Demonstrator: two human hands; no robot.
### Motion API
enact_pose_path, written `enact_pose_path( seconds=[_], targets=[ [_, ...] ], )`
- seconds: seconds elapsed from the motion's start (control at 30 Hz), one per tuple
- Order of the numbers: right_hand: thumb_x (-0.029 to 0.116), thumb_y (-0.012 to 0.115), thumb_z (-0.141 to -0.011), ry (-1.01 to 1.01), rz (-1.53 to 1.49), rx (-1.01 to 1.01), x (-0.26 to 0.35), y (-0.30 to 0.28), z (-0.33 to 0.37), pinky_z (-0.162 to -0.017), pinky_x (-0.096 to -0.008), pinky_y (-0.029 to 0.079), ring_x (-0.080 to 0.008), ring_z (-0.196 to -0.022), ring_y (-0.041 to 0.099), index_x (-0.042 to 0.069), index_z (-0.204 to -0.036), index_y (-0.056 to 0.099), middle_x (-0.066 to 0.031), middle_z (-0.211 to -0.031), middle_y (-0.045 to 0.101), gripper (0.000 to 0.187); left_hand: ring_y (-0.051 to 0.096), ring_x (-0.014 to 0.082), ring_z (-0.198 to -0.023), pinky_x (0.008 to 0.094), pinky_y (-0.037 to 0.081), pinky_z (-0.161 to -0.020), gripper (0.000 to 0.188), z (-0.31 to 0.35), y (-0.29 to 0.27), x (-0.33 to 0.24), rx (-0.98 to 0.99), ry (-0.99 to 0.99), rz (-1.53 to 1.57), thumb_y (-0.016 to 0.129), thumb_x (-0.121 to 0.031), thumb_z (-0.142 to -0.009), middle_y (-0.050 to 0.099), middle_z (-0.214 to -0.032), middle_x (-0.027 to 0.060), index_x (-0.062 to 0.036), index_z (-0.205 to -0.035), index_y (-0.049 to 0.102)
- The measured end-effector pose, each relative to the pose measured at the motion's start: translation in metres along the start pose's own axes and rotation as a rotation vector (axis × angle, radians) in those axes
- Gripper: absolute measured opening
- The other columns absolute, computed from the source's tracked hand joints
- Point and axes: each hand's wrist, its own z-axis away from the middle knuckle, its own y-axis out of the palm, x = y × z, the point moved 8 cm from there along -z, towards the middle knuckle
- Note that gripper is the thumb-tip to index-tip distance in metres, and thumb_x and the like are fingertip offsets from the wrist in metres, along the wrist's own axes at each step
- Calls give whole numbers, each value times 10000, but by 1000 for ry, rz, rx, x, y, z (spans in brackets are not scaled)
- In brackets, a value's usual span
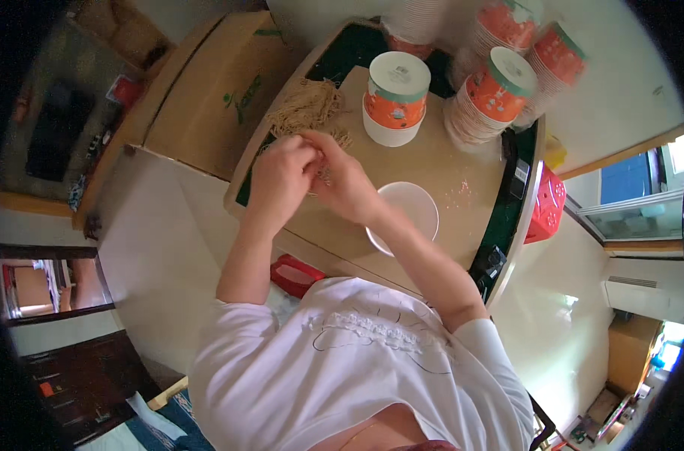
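My left hand [280,167] and my right hand [345,182] meet over the left part of the table, fingers curled together. A small pale bit of something shows between them, mostly hidden, and I cannot make out its kind. Just beyond the hands lies a loose heap of thin tan strands [304,107], like strings or dried noodles. Under my right forearm stands a white paper tub [411,207], mouth up and partly covered by the arm. Farther back, an orange tub with a green band [397,86] sits upside down on white ones.
More stacked orange tubs [500,86] crowd the back right, some in clear wrap. Small pale crumbs [461,194] dot the cardboard sheet [334,229]. Dark devices [516,177] lie along the right edge. A large cardboard box [207,98] stands left, a red stool [549,207] right.
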Motion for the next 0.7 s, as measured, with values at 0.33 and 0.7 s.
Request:
enact_pose_path(
  seconds=[0.33, 0.7],
  targets=[
    [114, 547, -828, 341, 260, 353, -110, 54, -4, -780, -381, 476, -331, -892, 608, 84, -1127, 574, -161, -1018, 625, 302, 598, 98, -671, 219, 473, -588, 101, 3, -83, 11, -630, -128, 686, 601, 3, -845, 661, -863, 73, 17, -927, 658],
    [190, 502, -933, 179, -337, -36, -6, -40, 31, -803, -311, 463, -178, -920, 570, 36, -1199, 484, -113, -1040, 574, 308, 593, 246, -708, 326, 471, -598, 75, 12, -32, -58, 19, -23, 357, 686, -54, -735, 603, -765, 74, -57, -802, 651]
  ],
)
